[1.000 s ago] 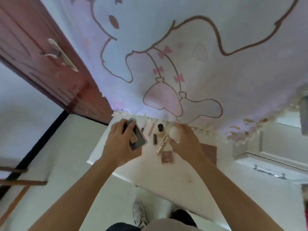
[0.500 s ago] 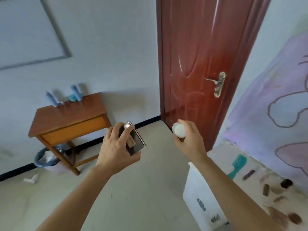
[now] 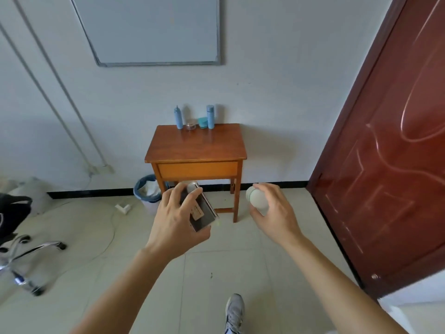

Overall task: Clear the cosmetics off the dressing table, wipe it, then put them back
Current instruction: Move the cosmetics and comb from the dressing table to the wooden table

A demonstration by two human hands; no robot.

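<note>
At the centre of the frame a small wooden table (image 3: 196,147) stands against the wall. Along its back edge sit a blue spray bottle (image 3: 178,117), a clear jar (image 3: 191,124), a teal jar (image 3: 202,122) and a blue bottle (image 3: 210,116), in a row from left to right, close together. Left of the table's legs a bin (image 3: 147,192) with a blue liner stands on the floor, with pale crumpled stuff inside; what it is cannot be told.

The floor is pale tile with a black skirting line along the wall. A whiteboard (image 3: 154,30) hangs at the upper middle, and a dark red door (image 3: 395,150) fills the right side. At the lower left is the chrome base of a chair (image 3: 29,251), blurred. A grey shoe (image 3: 234,312) shows at the bottom centre.

Both hands are held out in mid-air in front of the table. The left hand (image 3: 175,220) has its fingers and thumb wrapped round a flat dark compact (image 3: 201,210) with a silvery edge and a small tan label, tilted. The right hand (image 3: 274,213) curls its fingers round a white round jar (image 3: 257,197), whose domed lid points to the upper left.
</note>
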